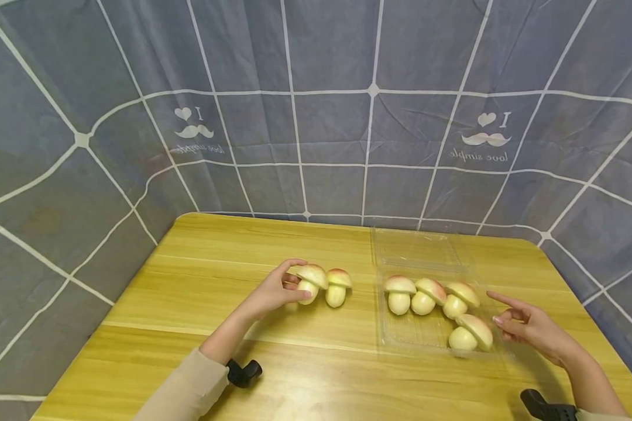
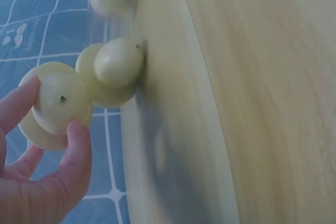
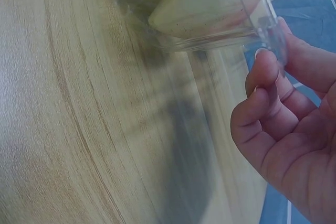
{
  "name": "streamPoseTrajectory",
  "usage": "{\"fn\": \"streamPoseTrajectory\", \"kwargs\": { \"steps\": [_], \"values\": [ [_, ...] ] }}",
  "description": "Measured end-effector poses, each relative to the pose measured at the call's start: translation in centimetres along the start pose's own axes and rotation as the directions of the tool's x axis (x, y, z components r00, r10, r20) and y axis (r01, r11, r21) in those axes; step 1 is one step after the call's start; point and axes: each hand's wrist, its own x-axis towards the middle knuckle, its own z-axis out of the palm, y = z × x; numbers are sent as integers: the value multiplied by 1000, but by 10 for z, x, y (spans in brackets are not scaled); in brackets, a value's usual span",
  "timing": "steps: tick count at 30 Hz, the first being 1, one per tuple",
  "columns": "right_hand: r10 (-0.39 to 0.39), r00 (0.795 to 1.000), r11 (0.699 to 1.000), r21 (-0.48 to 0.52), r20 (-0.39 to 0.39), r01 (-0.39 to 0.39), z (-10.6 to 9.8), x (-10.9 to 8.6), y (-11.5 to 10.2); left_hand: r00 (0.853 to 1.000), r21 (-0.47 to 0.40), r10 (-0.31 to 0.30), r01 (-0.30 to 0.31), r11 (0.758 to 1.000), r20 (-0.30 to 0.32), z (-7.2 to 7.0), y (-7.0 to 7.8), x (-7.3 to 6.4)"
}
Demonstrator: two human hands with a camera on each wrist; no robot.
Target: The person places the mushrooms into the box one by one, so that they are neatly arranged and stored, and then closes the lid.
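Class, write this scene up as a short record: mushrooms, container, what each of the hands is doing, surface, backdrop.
Mushroom count: six
In container: four mushrooms
Outside container: held mushroom and, just right of it, loose mushroom on the table
Container: clear container, lid folded open towards the backdrop
Left hand: grips held mushroom
Right hand: pinches the clear container's edge
Surface: wood-grain table
Backdrop: grey-blue cloth with white lines
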Motion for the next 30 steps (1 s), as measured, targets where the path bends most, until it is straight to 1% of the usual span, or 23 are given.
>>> {"fn": "streamPoseTrajectory", "kwargs": {
  "steps": [5,9,12,17,23,30],
  "values": [
    [-10,1000,1000,25,5,9,0,0,0,1000,4,18,-18,1000,21,7,1,-1],
    [-9,1000,999,45,13,8,-1,0,0,999,-3,17,-17,1000,50,15,1,-1],
    [-7,1000,999,44,10,7,-1,0,1,997,-14,15,-14,1000,76,22,-1,-2],
    [-2,1000,999,33,5,2,0,0,2,995,-31,20,-17,999,100,29,0,-4],
    [-12,1000,998,57,17,11,-1,0,2,993,-41,23,-19,999,113,38,3,-7],
    [-20,999,998,65,24,19,-1,1,3,990,-53,37,-30,998,136,46,3,-6]
  ]
}}
